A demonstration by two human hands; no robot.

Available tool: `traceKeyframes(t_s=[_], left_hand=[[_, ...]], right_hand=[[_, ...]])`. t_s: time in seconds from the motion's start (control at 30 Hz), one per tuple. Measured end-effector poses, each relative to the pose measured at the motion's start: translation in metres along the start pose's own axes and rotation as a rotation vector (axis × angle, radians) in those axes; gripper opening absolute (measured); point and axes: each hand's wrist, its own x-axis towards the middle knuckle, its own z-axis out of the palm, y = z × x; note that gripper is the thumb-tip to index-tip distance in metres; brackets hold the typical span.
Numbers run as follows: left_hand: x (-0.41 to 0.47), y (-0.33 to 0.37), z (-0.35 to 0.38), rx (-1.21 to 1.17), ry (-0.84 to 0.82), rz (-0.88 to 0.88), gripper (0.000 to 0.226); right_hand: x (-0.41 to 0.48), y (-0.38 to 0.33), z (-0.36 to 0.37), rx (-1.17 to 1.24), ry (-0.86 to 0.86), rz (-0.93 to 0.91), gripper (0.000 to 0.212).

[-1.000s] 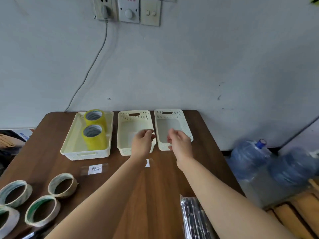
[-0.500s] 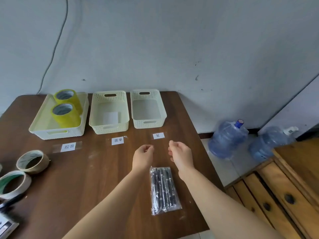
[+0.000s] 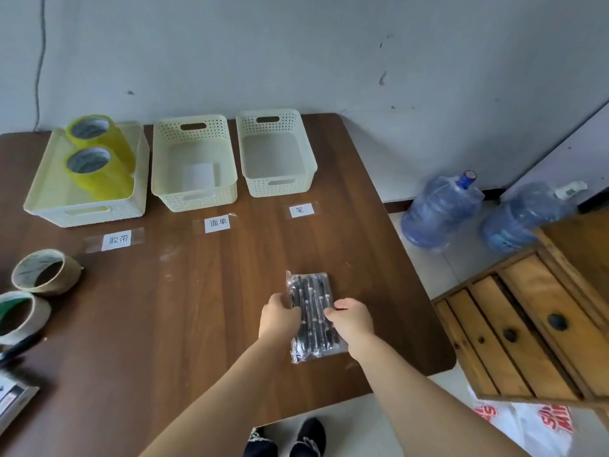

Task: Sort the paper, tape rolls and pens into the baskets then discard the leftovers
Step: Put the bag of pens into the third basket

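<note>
Wooden drawer cabinet (image 3: 540,324), plastic bag (image 3: 527,423), wall cable (image 3: 39,61)

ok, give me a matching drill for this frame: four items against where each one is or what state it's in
Items
1. yellow tape rolls
2. white paper sheet
3. pack of pens
4. right basket

Places or states
A. in the middle basket
B. on the table, gripped by the left hand and right hand
C. nothing in it
D. in the left basket

Pairs: 1-D, 2-A, 3-B, 4-C
</note>
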Motion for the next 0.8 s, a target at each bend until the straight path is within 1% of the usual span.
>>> traceKeyframes(t_s=[0.07,0.13,0.23,0.37,0.5,0.67,0.8], left_hand=[[0.001,-0.005,0.004,-0.003,-0.008,-0.016,0.043],[0.002,-0.005,0.006,-0.022,-0.025,-0.019,0.043],[0.001,0.002,0.005,-0.053,-0.048,-0.013,0.05],[0.001,0.022,-0.004,-0.105,-0.011,0.037,0.059],[-0.001,0.05,-0.013,-0.159,0.011,0.083,0.063],[-0.001,0.083,-0.027,-0.231,0.063,0.164,0.061],[0.003,0.109,-0.042,-0.254,0.073,0.23,0.062]], right_hand=[[0.001,0.003,0.002,-0.01,0.002,0.006,0.041],[0.003,0.003,0.002,0.002,0.0,0.0,0.039],[0.004,-0.003,-0.001,0.054,-0.004,-0.024,0.036],[0.006,-0.021,-0.009,0.111,-0.006,-0.107,0.031],[0.008,-0.043,-0.019,0.167,-0.019,-0.197,0.026],[0.008,-0.076,-0.034,0.245,-0.052,-0.295,0.033],[0.009,-0.106,-0.043,0.283,-0.061,-0.358,0.037]])
